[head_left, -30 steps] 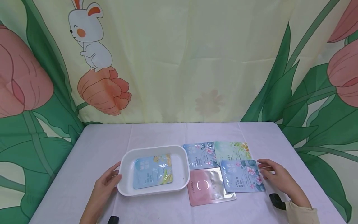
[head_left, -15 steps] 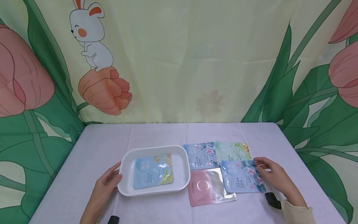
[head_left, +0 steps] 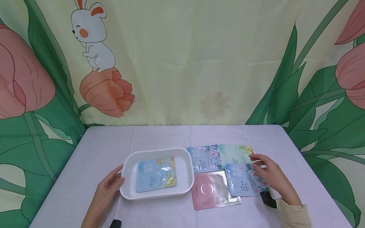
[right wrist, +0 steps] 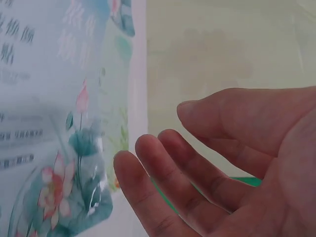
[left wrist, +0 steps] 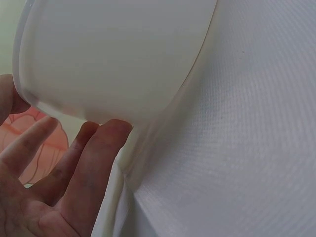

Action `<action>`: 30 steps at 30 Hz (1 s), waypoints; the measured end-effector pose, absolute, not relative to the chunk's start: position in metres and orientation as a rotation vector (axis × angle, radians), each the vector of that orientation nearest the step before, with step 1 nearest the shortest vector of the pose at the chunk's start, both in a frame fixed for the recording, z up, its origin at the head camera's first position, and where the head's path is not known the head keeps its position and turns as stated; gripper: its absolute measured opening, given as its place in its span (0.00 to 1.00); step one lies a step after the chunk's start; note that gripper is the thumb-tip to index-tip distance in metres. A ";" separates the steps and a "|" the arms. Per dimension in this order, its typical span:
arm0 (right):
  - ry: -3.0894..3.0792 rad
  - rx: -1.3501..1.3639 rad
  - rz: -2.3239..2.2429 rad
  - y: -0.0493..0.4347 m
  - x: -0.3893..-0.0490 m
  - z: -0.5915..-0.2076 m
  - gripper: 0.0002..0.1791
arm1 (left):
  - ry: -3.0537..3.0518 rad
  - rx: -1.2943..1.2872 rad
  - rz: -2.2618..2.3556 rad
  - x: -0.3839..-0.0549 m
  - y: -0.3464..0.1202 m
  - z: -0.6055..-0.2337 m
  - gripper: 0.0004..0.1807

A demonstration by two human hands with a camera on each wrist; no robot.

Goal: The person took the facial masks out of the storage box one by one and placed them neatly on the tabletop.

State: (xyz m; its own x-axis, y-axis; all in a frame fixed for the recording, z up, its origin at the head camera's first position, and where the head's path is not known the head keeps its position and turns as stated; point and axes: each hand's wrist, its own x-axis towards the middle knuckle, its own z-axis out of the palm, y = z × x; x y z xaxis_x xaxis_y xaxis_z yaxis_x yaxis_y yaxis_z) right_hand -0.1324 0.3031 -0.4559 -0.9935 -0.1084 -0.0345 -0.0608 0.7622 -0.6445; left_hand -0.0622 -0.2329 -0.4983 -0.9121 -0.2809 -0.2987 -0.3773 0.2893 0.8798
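Observation:
My left hand (head_left: 106, 186) is at the left end of a white plastic tray (head_left: 127, 190), its loosely bent fingertips against the outer wall (left wrist: 113, 64) and rim. Inside the tray lies a light-blue sheet mask packet (head_left: 152, 175). Over the right edge of a blue floral sheet mask packet (head_left: 242, 182) is my right hand (head_left: 269, 172). Its fingers (right wrist: 163, 190) are relaxed and spread with nothing between them, beside the blue packet (right wrist: 54, 113) in the right wrist view. A green packet (head_left: 233, 155) lies just behind, near the right fingertips.
Another blue floral packet (head_left: 203, 158) lies right of the tray, behind a pink and silver packet (head_left: 209, 190). The front blue packet overlaps the pink and green ones. A white cloth (head_left: 159, 137) covers the table, with a printed curtain (head_left: 176, 63) behind.
My right hand has moved left and slightly away from me, from beside the front blue packet to over its right edge. The left hand, tray and packets have hardly moved.

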 end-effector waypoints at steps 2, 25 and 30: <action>2.897 -0.170 -1.057 0.298 -0.133 -0.457 0.22 | 2.451 -0.627 1.714 -0.062 -0.233 -0.498 0.36; 2.869 -0.433 -1.205 0.250 -0.143 -0.453 0.19 | 2.453 -0.613 1.731 -0.062 -0.232 -0.497 0.35; 2.864 -0.445 -1.197 0.237 -0.141 -0.452 0.18 | 2.454 -0.626 1.721 -0.062 -0.231 -0.496 0.36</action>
State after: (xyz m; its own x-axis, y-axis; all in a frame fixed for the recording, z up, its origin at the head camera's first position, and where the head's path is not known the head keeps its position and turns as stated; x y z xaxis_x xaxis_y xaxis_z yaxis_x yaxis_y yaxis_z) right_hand -0.1410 0.2367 -0.4520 -0.9596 -0.2617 0.1030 -0.2572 0.6682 -0.6981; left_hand -0.0617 -0.2315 -0.4964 -0.9134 -0.2820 -0.2935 -0.3720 0.2858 0.8831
